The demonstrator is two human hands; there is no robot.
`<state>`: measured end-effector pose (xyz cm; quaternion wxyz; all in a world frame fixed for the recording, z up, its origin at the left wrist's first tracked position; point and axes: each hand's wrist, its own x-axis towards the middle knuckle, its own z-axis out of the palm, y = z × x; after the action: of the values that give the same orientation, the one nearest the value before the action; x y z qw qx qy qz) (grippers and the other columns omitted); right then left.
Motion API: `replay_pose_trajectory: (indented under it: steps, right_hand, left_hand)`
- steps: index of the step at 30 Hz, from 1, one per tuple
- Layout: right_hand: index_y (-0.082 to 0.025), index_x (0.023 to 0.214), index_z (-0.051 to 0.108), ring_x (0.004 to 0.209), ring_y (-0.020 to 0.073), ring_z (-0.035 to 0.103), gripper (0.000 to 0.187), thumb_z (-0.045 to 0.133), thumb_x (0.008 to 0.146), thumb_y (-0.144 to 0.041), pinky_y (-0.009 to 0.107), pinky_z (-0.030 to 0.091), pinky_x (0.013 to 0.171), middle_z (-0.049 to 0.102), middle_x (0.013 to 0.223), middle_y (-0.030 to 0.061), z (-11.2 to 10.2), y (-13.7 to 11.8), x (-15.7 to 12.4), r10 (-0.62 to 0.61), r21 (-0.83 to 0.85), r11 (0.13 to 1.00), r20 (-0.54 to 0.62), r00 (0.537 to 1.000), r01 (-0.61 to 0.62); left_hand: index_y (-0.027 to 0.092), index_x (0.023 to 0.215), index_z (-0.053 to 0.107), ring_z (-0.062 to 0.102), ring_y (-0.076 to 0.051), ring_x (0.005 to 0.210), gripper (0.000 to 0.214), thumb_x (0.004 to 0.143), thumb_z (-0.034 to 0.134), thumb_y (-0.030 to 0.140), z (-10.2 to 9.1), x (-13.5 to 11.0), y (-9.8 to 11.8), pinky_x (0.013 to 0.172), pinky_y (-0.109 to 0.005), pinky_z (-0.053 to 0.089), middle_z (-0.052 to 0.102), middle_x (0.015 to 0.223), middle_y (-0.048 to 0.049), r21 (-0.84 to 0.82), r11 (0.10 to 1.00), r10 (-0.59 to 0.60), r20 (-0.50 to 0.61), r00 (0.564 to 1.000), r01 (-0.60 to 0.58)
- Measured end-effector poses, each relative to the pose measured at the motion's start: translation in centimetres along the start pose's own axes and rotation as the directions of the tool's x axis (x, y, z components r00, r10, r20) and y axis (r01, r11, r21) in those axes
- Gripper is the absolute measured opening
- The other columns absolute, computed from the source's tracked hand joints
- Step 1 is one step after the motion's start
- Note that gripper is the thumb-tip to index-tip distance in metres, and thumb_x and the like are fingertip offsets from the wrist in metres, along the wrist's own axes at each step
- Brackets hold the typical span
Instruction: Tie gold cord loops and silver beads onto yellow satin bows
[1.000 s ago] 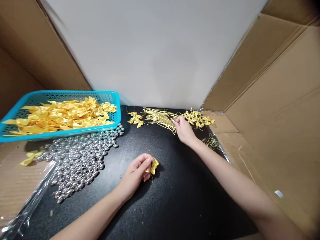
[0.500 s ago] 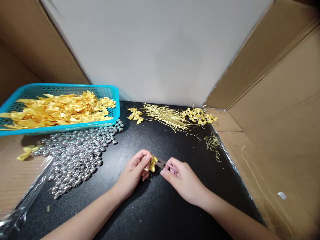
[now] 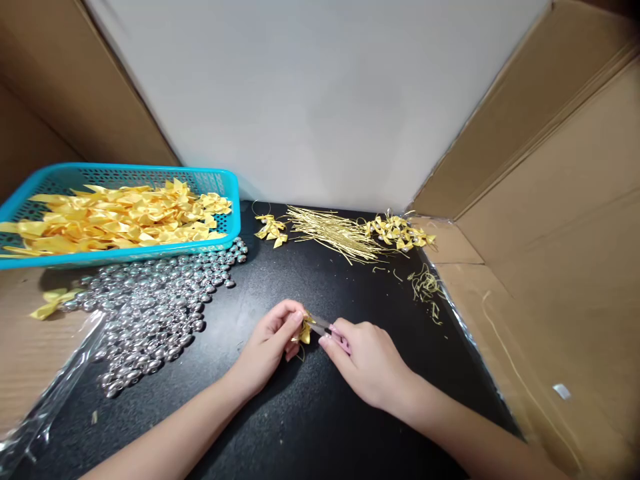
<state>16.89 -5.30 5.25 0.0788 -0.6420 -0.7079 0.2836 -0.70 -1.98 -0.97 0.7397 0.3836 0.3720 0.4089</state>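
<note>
Yellow bow (image 3: pixel 305 335) pinched in left hand (image 3: pixel 273 339), right hand (image 3: pixel 369 360) angled inward, gripping pink-handled scissors (image 3: pixel 341 339)

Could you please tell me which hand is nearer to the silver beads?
Left: the left hand, holding a yellow bow, is right of the silver beads; the right hand, holding scissors, is farther right, past the bow.

Yellow bow (image 3: pixel 305 335), pink-handled scissors (image 3: pixel 321 323) at it
</note>
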Motion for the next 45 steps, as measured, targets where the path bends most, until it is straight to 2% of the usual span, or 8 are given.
replay_pose_trajectory:
  steps: [12,15,25,33,35,37,40,45]
  right_hand:
    - [-0.021,0.077,0.056,0.053,0.0128,0.052,0.027,0.049,0.094,-0.041,0.023,0.024,0.052,0.062,0.064,-0.0013,-1.6,1.5,0.9,-0.021,-0.007,1.0,-0.052,0.998,0.021]
    - [-0.021,0.102,0.054,0.064,0.0169,0.061,0.021,0.051,0.094,-0.04,0.023,0.032,0.057,0.069,0.078,0.0017,-2.8,3.2,4.1,-0.001,-0.037,0.999,-0.219,0.976,-0.008]
    - [-0.017,0.094,0.065,0.107,0.0276,0.053,0.013,0.059,0.091,-0.028,0.037,0.041,0.091,0.061,0.11,0.0128,-2.8,7.2,14.7,-0.01,-0.067,0.997,-0.456,0.89,-0.023]
    - [-0.017,0.117,0.063,0.12,0.0287,0.05,0.031,0.063,0.088,-0.028,0.047,0.04,0.101,0.058,0.125,0.0141,-2.0,4.1,10.0,-0.085,0.184,0.965,-0.454,0.887,0.187]
    - [-0.025,0.117,0.063,0.1,0.0186,0.063,0.034,0.068,0.085,-0.036,0.033,0.051,0.087,0.067,0.109,0.0041,-0.6,2.5,7.2,-0.243,0.307,0.889,-0.316,0.917,0.341]
    - [-0.022,0.12,0.061,0.095,0.0182,0.066,0.043,0.069,0.083,-0.041,0.034,0.052,0.087,0.069,0.102,0.005,0.8,1.4,4.7,-0.38,0.774,0.547,-0.108,0.918,0.318]
    - [-0.019,0.104,0.064,0.091,0.0177,0.067,0.042,0.079,0.072,-0.041,0.035,0.051,0.09,0.068,0.093,0.0036,1.8,0.8,2.8,-0.205,0.963,0.244,-0.059,0.977,0.11]
    - [-0.021,0.101,0.062,0.082,0.0143,0.065,0.05,0.087,0.058,-0.026,0.03,0.053,0.083,0.064,0.088,0.0004,1.3,1.9,2.2,0.072,0.983,0.114,-0.149,0.986,0.14]
  left_hand:
    - [0.019,0.08,0.06,0.031,-0.006,0.048,0.03,0.081,0.073,0.047,0.1,0.0,0.0,0.041,-0.012,0.031,0.041,0.056,0.0085,0.001,1.0,0.005,-0.046,0.999,-0.005]
    - [0.019,0.08,0.061,0.031,-0.006,0.048,0.031,0.079,0.074,0.046,0.2,0.0,0.1,0.041,-0.013,0.03,0.041,0.057,0.0084,-0.011,1.0,0.002,-0.068,0.998,-0.003]
    - [0.017,0.076,0.058,0.029,-0.005,0.045,0.039,0.071,0.081,0.048,0.6,0.1,0.8,0.04,-0.014,0.027,0.043,0.057,0.008,-0.076,0.997,-0.024,-0.12,0.993,0.015]
    - [0.017,0.07,0.049,0.024,-0.003,0.044,0.047,0.068,0.083,0.05,2.0,-0.8,3.2,0.039,-0.012,0.026,0.034,0.055,0.0103,-0.155,0.988,0.006,-0.116,0.993,-0.024]
    - [0.017,0.068,0.048,0.025,-0.003,0.044,0.047,0.068,0.083,0.049,2.6,-1.0,3.7,0.04,-0.012,0.027,0.034,0.055,0.01,-0.161,0.986,0.013,-0.11,0.994,-0.031]
    - [0.017,0.069,0.05,0.027,-0.002,0.043,0.045,0.07,0.083,0.047,3.1,-1.0,4.0,0.04,-0.012,0.028,0.037,0.056,0.0095,-0.166,0.986,0.01,-0.1,0.995,-0.027]
    - [0.016,0.071,0.051,0.03,-0.002,0.043,0.042,0.07,0.083,0.045,3.8,-0.8,4.1,0.041,-0.013,0.031,0.04,0.057,0.0091,-0.173,0.985,0.003,-0.086,0.996,-0.017]
    - [0.017,0.076,0.055,0.033,-0.002,0.043,0.04,0.067,0.085,0.042,4.0,-0.3,4.2,0.04,-0.012,0.032,0.045,0.06,0.009,-0.17,0.983,0.04,-0.139,0.99,-0.063]
